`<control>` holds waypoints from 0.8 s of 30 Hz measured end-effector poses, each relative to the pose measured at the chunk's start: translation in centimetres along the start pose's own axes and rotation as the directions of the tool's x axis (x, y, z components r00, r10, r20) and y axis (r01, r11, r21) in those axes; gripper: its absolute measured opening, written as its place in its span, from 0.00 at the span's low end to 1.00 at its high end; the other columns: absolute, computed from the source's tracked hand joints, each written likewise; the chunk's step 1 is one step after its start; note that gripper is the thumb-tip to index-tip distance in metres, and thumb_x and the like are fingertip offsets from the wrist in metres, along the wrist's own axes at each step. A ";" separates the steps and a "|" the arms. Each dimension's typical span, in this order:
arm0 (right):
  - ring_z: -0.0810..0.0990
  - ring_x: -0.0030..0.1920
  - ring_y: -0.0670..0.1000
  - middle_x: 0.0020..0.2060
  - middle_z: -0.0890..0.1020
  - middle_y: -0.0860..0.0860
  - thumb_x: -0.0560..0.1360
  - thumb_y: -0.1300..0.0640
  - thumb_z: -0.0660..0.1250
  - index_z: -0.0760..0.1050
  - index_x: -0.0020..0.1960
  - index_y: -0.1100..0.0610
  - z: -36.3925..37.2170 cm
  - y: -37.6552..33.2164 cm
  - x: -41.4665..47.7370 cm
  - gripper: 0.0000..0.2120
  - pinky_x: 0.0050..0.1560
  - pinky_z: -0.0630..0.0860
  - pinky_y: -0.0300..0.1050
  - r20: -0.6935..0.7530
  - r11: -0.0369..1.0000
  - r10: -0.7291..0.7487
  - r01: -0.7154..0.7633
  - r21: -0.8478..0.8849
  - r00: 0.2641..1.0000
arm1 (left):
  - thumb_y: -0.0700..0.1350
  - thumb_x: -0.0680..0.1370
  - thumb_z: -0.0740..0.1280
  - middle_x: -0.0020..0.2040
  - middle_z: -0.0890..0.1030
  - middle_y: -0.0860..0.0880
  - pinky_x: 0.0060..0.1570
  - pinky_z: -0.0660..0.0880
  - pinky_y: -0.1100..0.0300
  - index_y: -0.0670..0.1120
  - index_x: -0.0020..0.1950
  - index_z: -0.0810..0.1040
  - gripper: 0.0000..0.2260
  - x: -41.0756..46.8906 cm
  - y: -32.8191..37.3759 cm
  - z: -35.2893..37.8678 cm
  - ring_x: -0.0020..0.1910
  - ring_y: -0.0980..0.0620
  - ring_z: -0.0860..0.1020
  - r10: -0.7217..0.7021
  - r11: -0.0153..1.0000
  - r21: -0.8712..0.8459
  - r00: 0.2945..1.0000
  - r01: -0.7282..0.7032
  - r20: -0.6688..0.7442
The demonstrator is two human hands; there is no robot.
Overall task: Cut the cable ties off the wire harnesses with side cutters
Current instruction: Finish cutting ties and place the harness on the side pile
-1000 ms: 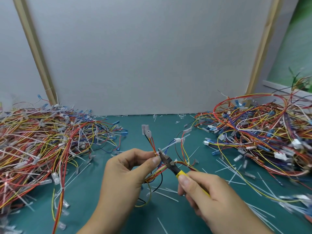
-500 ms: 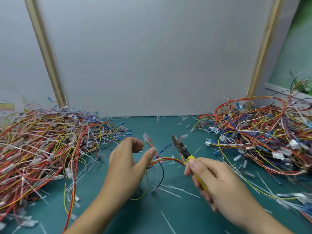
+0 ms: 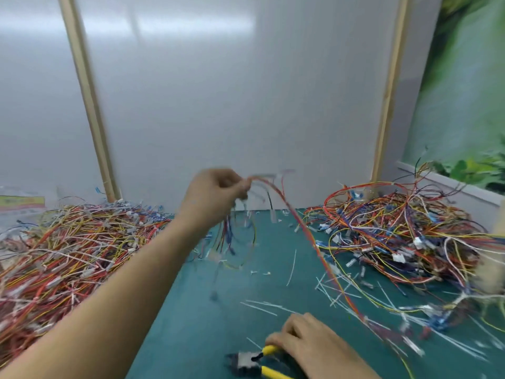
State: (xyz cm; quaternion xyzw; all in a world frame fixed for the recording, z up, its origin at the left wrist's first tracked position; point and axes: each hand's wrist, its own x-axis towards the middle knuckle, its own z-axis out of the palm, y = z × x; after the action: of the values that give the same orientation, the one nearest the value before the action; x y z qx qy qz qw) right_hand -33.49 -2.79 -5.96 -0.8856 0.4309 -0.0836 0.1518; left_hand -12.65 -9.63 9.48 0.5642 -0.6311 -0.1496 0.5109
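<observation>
- A large left pile (image 3: 68,255) of wire harnesses covers the left end of the green worktop (image 3: 191,324). It is a tangle of red, orange, yellow and white leads with pale connectors and pale ties among them.
- The left hand (image 3: 216,195) is raised above the worktop in front of the grey back panel. Its fingers are curled and pinch one wire harness (image 3: 314,246) at its top end.
- That harness is motion-blurred. A thin bunch of blue, yellow and dark leads dangles under the hand, and a long red-orange strand slopes down to the right towards the near edge of the worktop. Whether any tie is on it cannot be told.
- The side cutters (image 3: 251,362) lie low at the near edge. The dark head points left and the two yellow handles are splayed apart.
- The right hand (image 3: 314,348) rests over the handles, with its fingers curled around the upper one.
- Cut cable ties (image 3: 291,266) lie scattered as thin white strips on the bare green surface, thickest on the right half.
- A right pile (image 3: 396,236) of harnesses sits at the far right. It is looser, with red and yellow loops, blue leads and white connectors.
</observation>
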 end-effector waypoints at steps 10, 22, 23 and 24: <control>0.66 0.66 0.35 0.64 0.69 0.34 0.72 0.30 0.62 0.68 0.70 0.39 -2.8 -1.3 0.4 0.29 0.68 0.67 0.41 -0.295 0.985 -0.014 0.064 0.158 0.955 | 0.41 0.81 0.66 0.44 0.83 0.43 0.38 0.83 0.49 0.38 0.53 0.78 0.07 2.6 9.9 -2.7 0.38 0.45 0.79 -0.040 0.959 -0.284 0.995 0.011 -0.094; 0.86 0.47 0.62 0.59 0.80 0.55 0.76 0.40 0.68 0.73 0.63 0.48 -20.1 -0.7 0.0 0.19 0.39 0.83 0.55 -0.481 0.302 0.263 0.403 0.864 0.836 | 0.38 0.82 0.62 0.44 0.78 0.41 0.43 0.84 0.52 0.39 0.52 0.72 0.03 0.0 12.8 6.2 0.37 0.48 0.83 -0.049 0.703 -0.711 0.998 0.010 -0.034; 0.86 0.46 0.62 0.58 0.81 0.56 0.77 0.41 0.68 0.73 0.62 0.50 -21.5 -0.1 0.1 0.19 0.38 0.83 0.54 -0.487 0.306 0.288 0.403 0.863 0.825 | 0.39 0.82 0.63 0.43 0.78 0.43 0.43 0.83 0.54 0.39 0.52 0.72 0.03 -0.1 12.9 7.4 0.36 0.51 0.84 -0.023 0.726 -0.688 1.000 0.003 -0.020; 0.87 0.43 0.63 0.56 0.82 0.56 0.77 0.43 0.68 0.73 0.61 0.52 -22.9 0.6 0.3 0.18 0.36 0.83 0.53 -0.497 0.332 0.325 0.395 0.857 0.805 | 0.40 0.81 0.64 0.41 0.78 0.44 0.42 0.83 0.56 0.41 0.51 0.73 0.03 -0.1 13.2 8.5 0.35 0.52 0.84 0.006 0.757 -0.653 1.000 -0.006 -0.002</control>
State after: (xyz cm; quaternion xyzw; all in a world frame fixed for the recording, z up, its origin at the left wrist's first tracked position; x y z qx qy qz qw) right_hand -40.14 -7.92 15.39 -0.5644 0.3035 -0.5913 0.4896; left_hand -26.98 -8.63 15.88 0.3487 -0.5411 -0.3585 0.6761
